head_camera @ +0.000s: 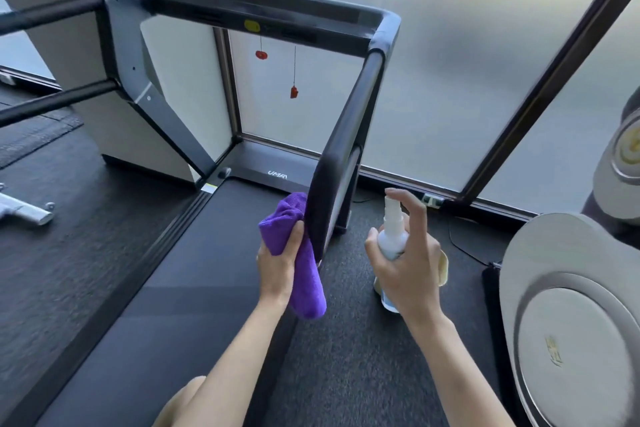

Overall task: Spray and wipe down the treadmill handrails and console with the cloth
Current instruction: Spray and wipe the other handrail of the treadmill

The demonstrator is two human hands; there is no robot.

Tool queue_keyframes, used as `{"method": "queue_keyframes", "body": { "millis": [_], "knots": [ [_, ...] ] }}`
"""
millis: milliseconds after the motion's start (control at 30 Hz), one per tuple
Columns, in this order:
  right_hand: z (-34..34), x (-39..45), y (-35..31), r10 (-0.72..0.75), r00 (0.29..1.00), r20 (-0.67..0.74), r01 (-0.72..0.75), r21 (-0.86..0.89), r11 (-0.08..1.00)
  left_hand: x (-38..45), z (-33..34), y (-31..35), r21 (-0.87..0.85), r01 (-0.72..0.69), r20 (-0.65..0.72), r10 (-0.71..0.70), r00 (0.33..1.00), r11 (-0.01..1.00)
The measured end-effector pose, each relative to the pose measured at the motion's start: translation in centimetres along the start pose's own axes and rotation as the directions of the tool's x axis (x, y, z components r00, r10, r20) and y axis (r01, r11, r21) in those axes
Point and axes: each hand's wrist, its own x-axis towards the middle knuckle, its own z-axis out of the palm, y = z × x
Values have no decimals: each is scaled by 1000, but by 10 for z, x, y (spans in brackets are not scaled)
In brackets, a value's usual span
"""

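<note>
My left hand [278, 262] grips a folded purple cloth [298, 253] and presses it against the inner side of the near end of the treadmill's right handrail [346, 135]. My right hand [410, 253] holds a white spray bottle [393, 232] upright just right of that rail, with the forefinger on the nozzle. The black handrail runs up to the console bar [263, 15] at the top. A yellow safety key [252, 26] sits on the console, with red clips hanging below it on cords. The left handrail [48, 14] stretches off to the left.
The treadmill belt [194, 274] lies below my hands. Frosted glass panels [450, 80] stand behind the treadmill. A grey round-shaped machine [568, 315] is at the right. Dark carpet and a white object [24, 210] lie at the left. My knee [183, 402] shows at the bottom.
</note>
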Motion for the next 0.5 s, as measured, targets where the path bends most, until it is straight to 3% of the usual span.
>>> {"method": "queue_keyframes", "body": {
  "millis": [67,200,267,333,433,500],
  "knots": [
    [6,1,0,2,1000,14,-3,25,1000,6,7,15,-19,1,42,0,999,1000],
    [13,4,0,0,1000,28,-1,51,999,27,34,64,128,-270,149,250,957,954],
    [12,4,1,-4,999,35,2,59,998,30,41,67,222,-325,127,303,944,919],
    [10,3,3,0,999,32,-2,59,998,32,35,55,226,-278,79,267,960,934],
    [6,3,9,18,999,31,-19,35,999,33,18,37,109,-137,62,131,989,985],
    [1,3,12,30,999,46,-32,33,999,27,14,36,54,-121,63,118,991,991]
  ]
}}
